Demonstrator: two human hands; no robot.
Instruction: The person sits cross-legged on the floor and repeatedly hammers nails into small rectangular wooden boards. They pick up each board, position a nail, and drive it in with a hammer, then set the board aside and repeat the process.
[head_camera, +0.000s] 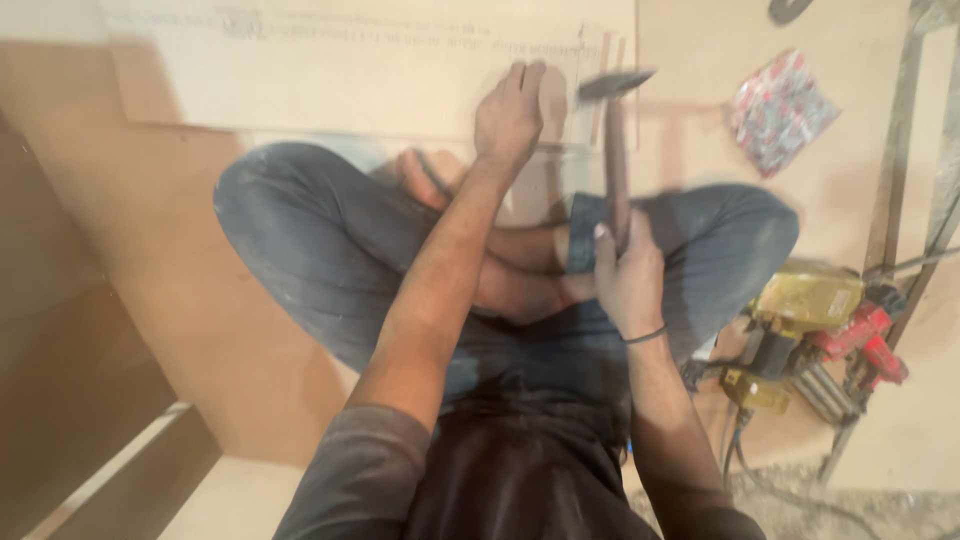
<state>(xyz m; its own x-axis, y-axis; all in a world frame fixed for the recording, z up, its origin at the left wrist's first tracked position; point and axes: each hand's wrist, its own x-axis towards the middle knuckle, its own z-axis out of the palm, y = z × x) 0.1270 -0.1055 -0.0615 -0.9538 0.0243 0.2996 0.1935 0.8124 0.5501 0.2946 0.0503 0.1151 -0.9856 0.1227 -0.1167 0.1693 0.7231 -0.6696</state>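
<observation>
A hammer (614, 150) is held up by the right hand (628, 280). The pale board (330, 70) is pressed down by the left hand (510, 115), just beside the hammer's head

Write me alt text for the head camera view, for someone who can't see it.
Seen from above, a person sitting cross-legged in blue jeans grips a hammer in the right hand, its blurred head raised over a pale board, while the left hand rests on the board's edge. A yellow and red power tool and a patterned packet lie to the right.
</observation>
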